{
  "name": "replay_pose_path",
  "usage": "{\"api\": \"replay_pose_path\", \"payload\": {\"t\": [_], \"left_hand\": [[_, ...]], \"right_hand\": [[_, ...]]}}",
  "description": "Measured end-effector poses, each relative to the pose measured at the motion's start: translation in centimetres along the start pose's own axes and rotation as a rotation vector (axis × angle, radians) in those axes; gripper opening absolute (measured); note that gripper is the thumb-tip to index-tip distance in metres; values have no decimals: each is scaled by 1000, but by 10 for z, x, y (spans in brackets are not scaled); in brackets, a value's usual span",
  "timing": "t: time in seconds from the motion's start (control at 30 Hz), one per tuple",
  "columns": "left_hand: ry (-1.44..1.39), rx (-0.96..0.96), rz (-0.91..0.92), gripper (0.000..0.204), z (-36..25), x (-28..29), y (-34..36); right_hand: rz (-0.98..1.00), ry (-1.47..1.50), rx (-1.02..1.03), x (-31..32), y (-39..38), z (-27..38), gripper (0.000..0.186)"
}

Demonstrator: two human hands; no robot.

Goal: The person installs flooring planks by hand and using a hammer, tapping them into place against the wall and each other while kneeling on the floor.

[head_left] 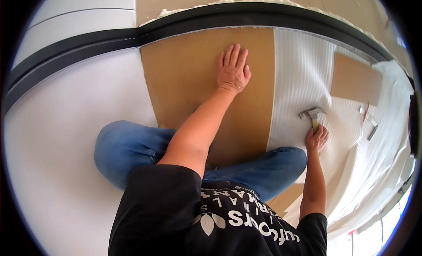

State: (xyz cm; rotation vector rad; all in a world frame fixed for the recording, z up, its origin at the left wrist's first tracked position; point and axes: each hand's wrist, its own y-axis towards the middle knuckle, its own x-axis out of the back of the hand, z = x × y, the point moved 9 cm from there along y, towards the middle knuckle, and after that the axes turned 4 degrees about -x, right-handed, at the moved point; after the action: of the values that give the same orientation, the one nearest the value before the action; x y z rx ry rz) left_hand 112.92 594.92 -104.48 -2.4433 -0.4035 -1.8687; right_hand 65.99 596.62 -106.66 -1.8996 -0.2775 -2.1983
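Observation:
My left hand (234, 71) lies flat, fingers stretched out, on a large tan-brown board (184, 75) on the floor. Off to the right, my right hand (317, 138) is closed round the yellowish handle of a claw hammer (314, 113). The hammer's metal head points away from me, over ribbed white foam underlay (299, 67). One edge of the board runs beside that underlay; the far edge lies close to a black skirting strip (211, 17). My bent legs in jeans (132, 146) rest at the board's near side.
A smaller tan board (357, 79) lies on the underlay at the far right. Near it is a metal square-like tool (372, 125) with a dark end. Wrinkled white sheeting (373, 168) spreads along the right. Pale flooring (61, 159) covers the left, and a white panelled wall (88, 14) rises behind the skirting.

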Motion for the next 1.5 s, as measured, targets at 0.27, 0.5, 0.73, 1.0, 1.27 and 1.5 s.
{"api": "replay_pose_path", "payload": {"t": [0.27, 0.5, 0.73, 1.0, 1.27, 1.5], "left_hand": [[-49, 22, 24, 59, 4, 0, -2], [-41, 8, 21, 58, 4, -2, -2], [3, -48, 2, 56, -6, -2, 3], [127, -219, -2, 59, -15, -12, 5], [109, -1095, 598, 63, -114, -11, 35], [286, -1431, 806, 74, -154, -34, 10]], "right_hand": [[-1, -11, -11, -4, -1, -1, 45], [-8, 11, -6, -4, -2, -1, 43], [13, 10, -47, 0, -2, -6, 42], [26, 17, -62, -4, 1, -12, 42], [7, 54, -53, 1, -6, -15, 38], [-58, 16, -26, 12, -1, -4, 45]]}}
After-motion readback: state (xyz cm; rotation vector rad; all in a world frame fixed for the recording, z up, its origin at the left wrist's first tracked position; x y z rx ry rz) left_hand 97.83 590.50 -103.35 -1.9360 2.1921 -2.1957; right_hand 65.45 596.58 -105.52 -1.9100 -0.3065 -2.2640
